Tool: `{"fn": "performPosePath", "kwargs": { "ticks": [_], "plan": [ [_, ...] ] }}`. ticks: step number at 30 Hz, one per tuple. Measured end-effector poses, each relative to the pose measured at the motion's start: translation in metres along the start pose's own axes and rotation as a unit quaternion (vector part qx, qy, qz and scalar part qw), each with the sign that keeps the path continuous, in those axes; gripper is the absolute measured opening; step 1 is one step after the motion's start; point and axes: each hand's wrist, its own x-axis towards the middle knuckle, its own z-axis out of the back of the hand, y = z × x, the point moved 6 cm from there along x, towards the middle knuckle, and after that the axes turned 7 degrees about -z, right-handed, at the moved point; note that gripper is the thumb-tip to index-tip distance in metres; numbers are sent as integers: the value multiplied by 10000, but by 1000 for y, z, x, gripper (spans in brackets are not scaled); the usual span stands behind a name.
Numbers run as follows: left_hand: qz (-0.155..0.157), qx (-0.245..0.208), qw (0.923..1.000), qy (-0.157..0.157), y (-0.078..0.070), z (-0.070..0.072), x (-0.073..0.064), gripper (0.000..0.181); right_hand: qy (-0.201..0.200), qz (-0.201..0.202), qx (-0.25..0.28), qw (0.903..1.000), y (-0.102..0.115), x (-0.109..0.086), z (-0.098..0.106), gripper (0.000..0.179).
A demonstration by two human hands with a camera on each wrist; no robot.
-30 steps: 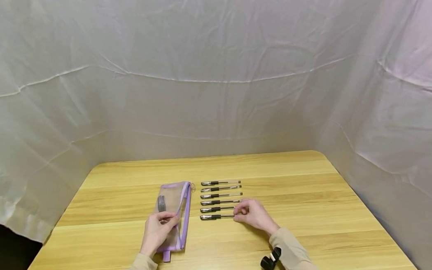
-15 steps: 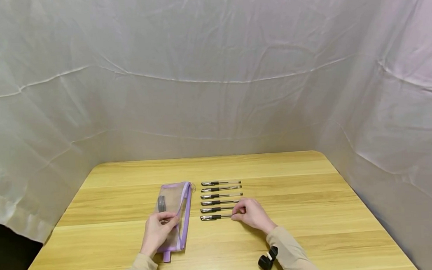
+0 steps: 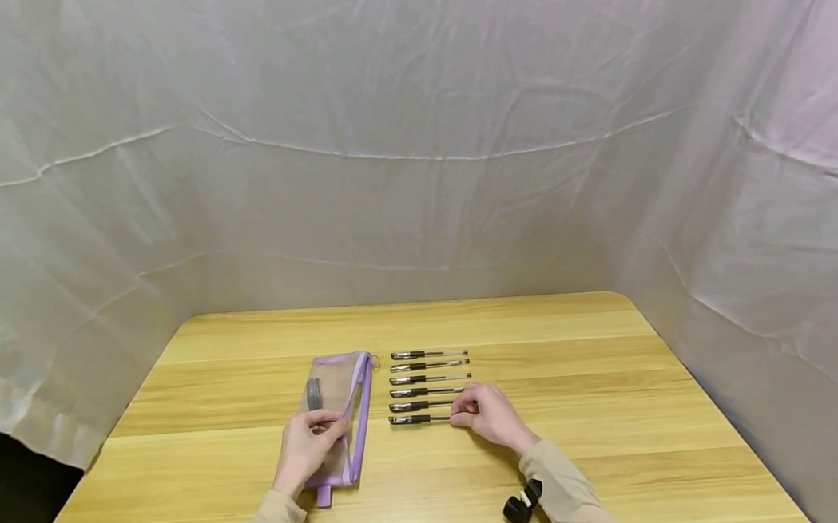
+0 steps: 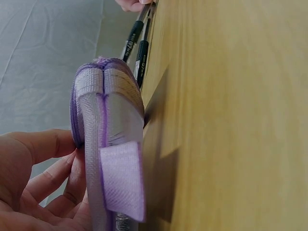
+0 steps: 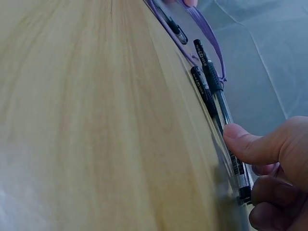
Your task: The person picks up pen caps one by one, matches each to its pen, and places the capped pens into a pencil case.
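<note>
A mesh zip pouch point(image 3: 334, 379) with purple edging lies at the left, its long right side parted. My left hand point(image 3: 310, 448) pinches the near lip of that opening between thumb and fingers; the left wrist view shows the thumb point(image 4: 50, 143) against the pouch edge. Right of the pouch lie several capped black gel pens point(image 3: 429, 378) in a parallel row. My right hand point(image 3: 492, 415) pinches the nearest pen point(image 3: 414, 419) by its clear barrel end. In the right wrist view this pen point(image 5: 224, 107) seems slightly raised beside another pen point(image 5: 203, 91).
A grey object point(image 3: 314, 394) shows through the pouch mesh, and a pen point(image 5: 173, 26) shows within the pouch opening in the right wrist view. A small ring point(image 3: 376, 363) hangs at the pouch's far corner. The wooden table point(image 3: 615, 409) is enclosed by grey cloth point(image 3: 415, 198).
My right hand has shifted slightly left along the nearest pen and now pinches it. That pen has barely moved. The left hand and pouch stay where they were.
</note>
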Motion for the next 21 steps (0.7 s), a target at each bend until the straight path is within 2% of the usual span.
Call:
{"fn": "performPosePath", "kwargs": {
  "ticks": [12,21],
  "plan": [
    [-13,-8,10000,-13,-1,0,-1,14,185,-5,44,9998,5,-4,0,3],
    [1,-22,10000,-6,-1,0,-1,14,255,176,153,9994,8,-7,1,10]
  ]
}}
